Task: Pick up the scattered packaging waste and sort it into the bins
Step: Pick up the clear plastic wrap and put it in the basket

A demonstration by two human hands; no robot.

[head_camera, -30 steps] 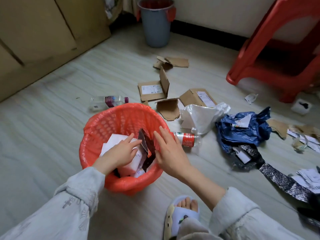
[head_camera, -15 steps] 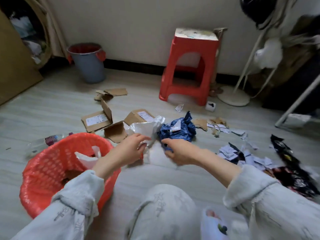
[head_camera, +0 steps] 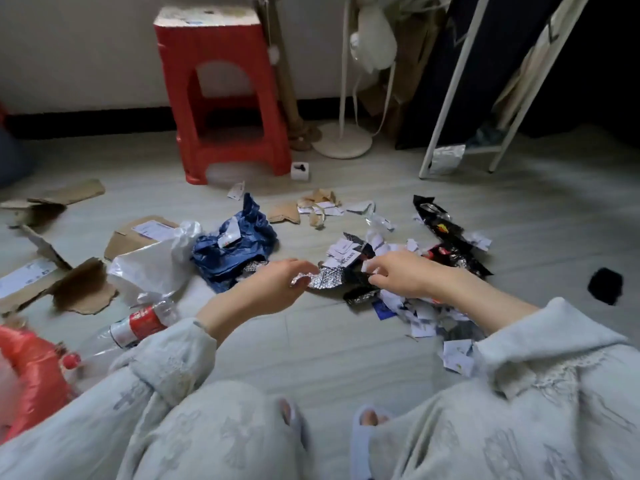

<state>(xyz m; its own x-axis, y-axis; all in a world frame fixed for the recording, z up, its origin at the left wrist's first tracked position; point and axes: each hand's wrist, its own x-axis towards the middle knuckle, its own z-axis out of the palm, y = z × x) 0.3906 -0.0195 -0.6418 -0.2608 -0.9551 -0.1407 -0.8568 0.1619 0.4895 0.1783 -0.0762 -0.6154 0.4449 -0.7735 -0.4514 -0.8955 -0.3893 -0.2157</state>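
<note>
My left hand (head_camera: 273, 289) pinches the end of a crumpled silver foil wrapper (head_camera: 323, 281) that lies on the floor between my hands. My right hand (head_camera: 403, 273) rests, fingers curled, on the other end of that wrapper among torn paper scraps (head_camera: 419, 318). Left of my hands lie a crumpled blue plastic bag (head_camera: 232, 251) and a white plastic bag (head_camera: 152, 265). A clear bottle with a red label (head_camera: 138, 323) lies by my left sleeve. The red mesh bin (head_camera: 31, 372) shows at the lower left edge. Black snack wrappers (head_camera: 440, 226) lie to the right.
Torn cardboard pieces (head_camera: 83, 285) and a flattened box (head_camera: 138, 233) cover the floor on the left. A red plastic stool (head_camera: 221, 98) stands by the wall, a white fan base (head_camera: 343, 143) and a white rack (head_camera: 460, 98) behind. My slippered feet (head_camera: 363, 441) are below.
My view has swung right, away from the red bin. Both hands left the bin, passed the white and blue bags, and now touch the silver foil wrapper.
</note>
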